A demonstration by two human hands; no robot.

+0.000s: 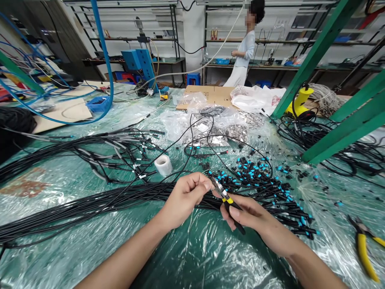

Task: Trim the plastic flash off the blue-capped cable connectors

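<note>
My right hand (246, 214) is closed round the handles of black-and-yellow pliers (228, 199), whose jaws point up and to the left. At the jaws, the fingertips of my left hand (189, 196) are pinched together; what they hold is too small and covered to make out. Beneath both hands runs a long bundle of black cables (105, 202). Its right-hand ends, tipped in bright blue (300, 218), fan out on the plastic-covered green table (195, 257). Just beyond my left hand stands a white roll of tape (163, 164).
Clear bags of small metal parts (210, 134) lie ahead, before a cardboard sheet (210, 95). A second pair of yellow-handled pliers (365, 245) rests at right. Green metal posts (319, 52) rise on the right. A blue hose (105, 60) loops at left. A person (243, 52) stands farther back.
</note>
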